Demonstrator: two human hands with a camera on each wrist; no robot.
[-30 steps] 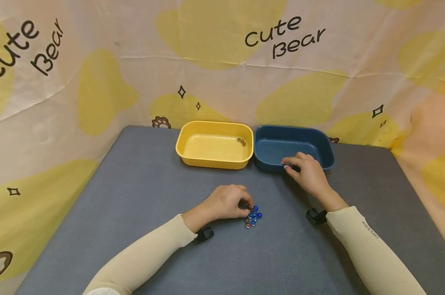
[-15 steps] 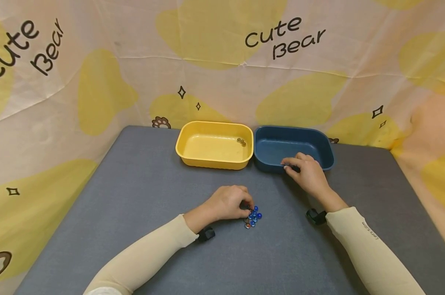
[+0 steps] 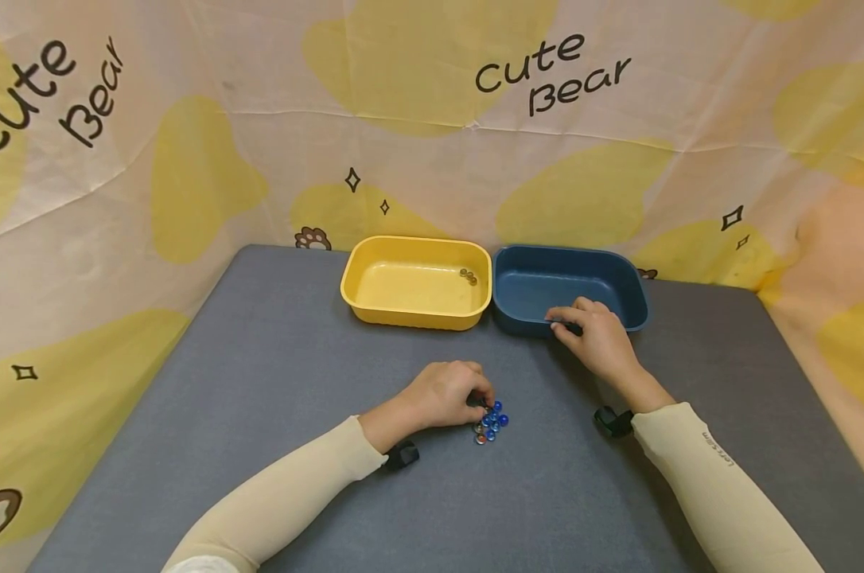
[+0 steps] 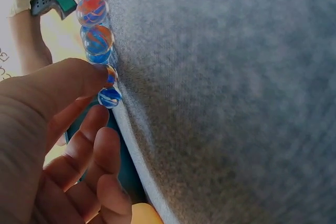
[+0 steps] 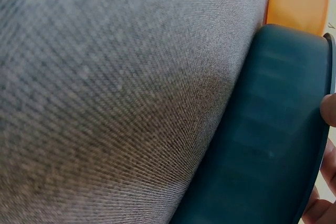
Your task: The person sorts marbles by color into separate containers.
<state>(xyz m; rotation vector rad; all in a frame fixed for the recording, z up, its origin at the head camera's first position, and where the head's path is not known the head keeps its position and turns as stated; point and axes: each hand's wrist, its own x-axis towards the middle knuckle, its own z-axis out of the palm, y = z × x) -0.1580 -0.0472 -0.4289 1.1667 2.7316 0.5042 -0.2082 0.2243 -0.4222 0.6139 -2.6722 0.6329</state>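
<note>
Several glass marbles (image 3: 492, 422), mostly blue with some orange swirls, lie in a tight cluster on the grey table. My left hand (image 3: 449, 394) is at the cluster's left edge, thumb and index finger pinching a marble (image 4: 111, 75) that the thumb partly covers in the left wrist view. The other fingers (image 4: 107, 150) are loosely bent. My right hand (image 3: 598, 338) grips the front rim of the dark blue bin (image 3: 518, 320), thumb (image 5: 329, 109) on the outer side and fingers over the rim. Inside the bin no marbles show.
A yellow bin (image 3: 375, 313) stands directly left of the blue one, with several small brownish marbles (image 3: 468, 276) at its right side. Behind both bins hangs a printed cloth backdrop (image 3: 432, 79) along the table's far edge.
My left hand has shifted very slightly right and toward me, staying at the marbles. The right hand and both bins have stayed in place.
</note>
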